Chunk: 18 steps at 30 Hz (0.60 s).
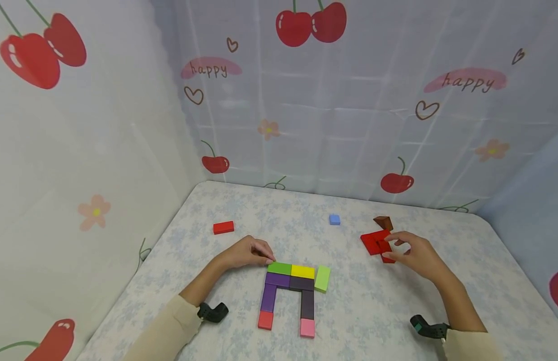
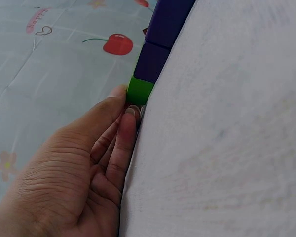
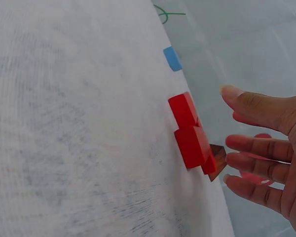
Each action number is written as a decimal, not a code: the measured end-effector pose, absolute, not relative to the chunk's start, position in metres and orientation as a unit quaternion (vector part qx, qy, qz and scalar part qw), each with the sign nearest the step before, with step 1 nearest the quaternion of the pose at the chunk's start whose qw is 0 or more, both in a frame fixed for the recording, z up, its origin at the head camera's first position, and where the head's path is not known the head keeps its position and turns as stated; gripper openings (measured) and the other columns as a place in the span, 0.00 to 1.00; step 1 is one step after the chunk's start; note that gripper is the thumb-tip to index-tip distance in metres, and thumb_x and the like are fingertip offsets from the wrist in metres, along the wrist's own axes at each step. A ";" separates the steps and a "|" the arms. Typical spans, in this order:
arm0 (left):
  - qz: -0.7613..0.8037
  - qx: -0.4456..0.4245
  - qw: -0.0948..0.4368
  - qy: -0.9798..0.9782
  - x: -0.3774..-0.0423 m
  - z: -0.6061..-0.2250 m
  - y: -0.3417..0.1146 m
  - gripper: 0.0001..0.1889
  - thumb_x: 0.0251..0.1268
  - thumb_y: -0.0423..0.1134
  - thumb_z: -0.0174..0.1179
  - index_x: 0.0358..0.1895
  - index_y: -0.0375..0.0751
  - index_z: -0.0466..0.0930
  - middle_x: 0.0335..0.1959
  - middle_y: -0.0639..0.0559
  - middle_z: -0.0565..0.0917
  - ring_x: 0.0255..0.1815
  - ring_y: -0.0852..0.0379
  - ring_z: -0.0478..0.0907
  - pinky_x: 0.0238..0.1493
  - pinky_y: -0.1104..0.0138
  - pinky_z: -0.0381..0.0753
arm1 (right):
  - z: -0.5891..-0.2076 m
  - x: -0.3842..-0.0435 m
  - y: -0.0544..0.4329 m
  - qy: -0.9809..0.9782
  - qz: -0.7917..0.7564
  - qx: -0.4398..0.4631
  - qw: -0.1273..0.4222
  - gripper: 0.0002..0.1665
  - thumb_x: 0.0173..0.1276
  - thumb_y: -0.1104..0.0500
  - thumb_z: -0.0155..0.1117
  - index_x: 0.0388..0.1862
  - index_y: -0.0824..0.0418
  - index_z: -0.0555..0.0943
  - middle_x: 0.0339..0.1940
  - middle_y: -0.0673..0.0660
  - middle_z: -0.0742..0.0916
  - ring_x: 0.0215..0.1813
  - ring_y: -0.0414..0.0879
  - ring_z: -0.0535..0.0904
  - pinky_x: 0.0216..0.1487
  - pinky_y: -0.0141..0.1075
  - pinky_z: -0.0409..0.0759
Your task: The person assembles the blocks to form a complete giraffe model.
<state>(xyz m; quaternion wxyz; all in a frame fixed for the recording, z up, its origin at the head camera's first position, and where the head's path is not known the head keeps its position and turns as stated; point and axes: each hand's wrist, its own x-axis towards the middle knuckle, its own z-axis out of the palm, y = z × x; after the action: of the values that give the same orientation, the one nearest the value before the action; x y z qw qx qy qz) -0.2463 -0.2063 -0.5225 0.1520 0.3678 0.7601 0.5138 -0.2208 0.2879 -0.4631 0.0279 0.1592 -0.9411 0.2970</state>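
My left hand (image 1: 246, 252) touches the outer corner of a green block (image 1: 279, 268) with its fingertips. In the left wrist view the thumb (image 2: 106, 111) lies straight against that block's end. The green block adjoins a yellow block (image 1: 302, 272), above a purple block (image 1: 277, 280) and a dark purple block (image 1: 301, 284). Two legs run down from these, ending in a red block (image 1: 266, 320) and a pink block (image 1: 307, 328). On the right, my right hand (image 1: 414, 254) hovers beside a cluster of red blocks (image 1: 371, 243), thumb and fingers spread apart, holding nothing.
A light green block (image 1: 322, 279) lies just right of the arrangement. Behind the red cluster sits a brown triangular block (image 1: 384, 222). A small blue block (image 1: 334, 219) and a lone red block (image 1: 223, 227) lie farther back. Printed curtains border the table (image 1: 184, 281).
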 end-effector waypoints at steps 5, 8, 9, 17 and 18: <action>0.513 0.373 0.152 0.758 -0.247 -0.524 -0.206 0.08 0.67 0.35 0.69 0.46 0.42 0.92 0.42 0.53 0.89 0.46 0.55 0.84 0.49 0.63 0.83 | -0.475 -0.224 0.293 -0.940 0.299 0.162 0.012 0.28 0.60 0.56 0.80 0.56 0.64 0.82 0.56 0.67 0.83 0.50 0.58 0.80 0.42 0.45 0.82; 0.513 0.370 0.154 0.759 -0.246 -0.525 -0.206 0.08 0.67 0.36 0.69 0.46 0.44 0.92 0.42 0.54 0.89 0.46 0.54 0.84 0.49 0.63 0.83 | -0.479 -0.226 0.294 -0.942 0.289 0.169 0.014 0.29 0.58 0.57 0.81 0.57 0.65 0.82 0.55 0.67 0.84 0.47 0.56 0.81 0.42 0.44 0.82; 0.513 0.369 0.155 0.759 -0.246 -0.525 -0.206 0.08 0.67 0.36 0.69 0.46 0.44 0.92 0.42 0.54 0.89 0.46 0.54 0.84 0.48 0.63 0.83 | -0.480 -0.226 0.294 -0.943 0.285 0.171 0.014 0.30 0.58 0.57 0.81 0.57 0.66 0.82 0.55 0.67 0.84 0.47 0.55 0.81 0.41 0.42 0.82; 0.515 0.364 0.156 0.761 -0.247 -0.524 -0.206 0.08 0.66 0.34 0.69 0.46 0.43 0.92 0.42 0.52 0.89 0.45 0.54 0.84 0.47 0.64 0.83 | -0.476 -0.224 0.293 -0.946 0.268 0.183 -0.015 0.33 0.55 0.66 0.80 0.60 0.69 0.80 0.55 0.69 0.82 0.46 0.55 0.79 0.36 0.36 0.83; 0.515 0.364 0.155 0.761 -0.247 -0.524 -0.206 0.08 0.66 0.35 0.69 0.46 0.43 0.92 0.42 0.51 0.89 0.45 0.54 0.84 0.47 0.64 0.83 | -0.475 -0.224 0.293 -0.945 0.268 0.187 -0.018 0.33 0.54 0.67 0.80 0.60 0.70 0.80 0.55 0.70 0.82 0.45 0.55 0.79 0.35 0.35 0.82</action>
<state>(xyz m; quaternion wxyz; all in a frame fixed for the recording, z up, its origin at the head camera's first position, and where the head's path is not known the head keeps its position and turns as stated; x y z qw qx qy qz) -0.2472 -0.2060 -0.5240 0.1548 0.3637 0.7608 0.5148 -0.2240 0.2932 -0.4754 -0.0176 0.1871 -0.9450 0.2677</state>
